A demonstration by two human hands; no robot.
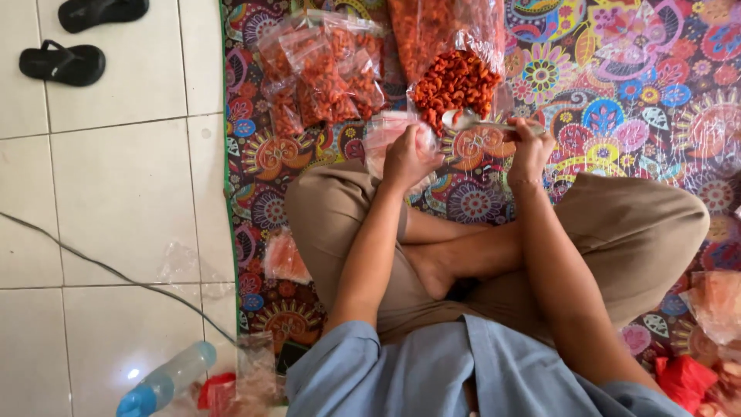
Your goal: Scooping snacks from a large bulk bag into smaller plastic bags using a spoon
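I sit cross-legged on a colourful patterned mat (617, 93). My left hand (409, 157) grips a small clear plastic bag (384, 137) held open in front of my knee. My right hand (529, 148) holds a metal spoon (472, 120) whose bowl points left toward the small bag's mouth. Just beyond the spoon lies a large open plastic bag of orange-red snack pieces (455, 81).
Several filled small snack bags (324, 73) are piled on the mat at the upper left. More bags lie by my left knee (284, 259) and at the right edge (718, 301). On the white tile floor are black sandals (65, 62), a cable (116, 274) and a plastic bottle (166, 378).
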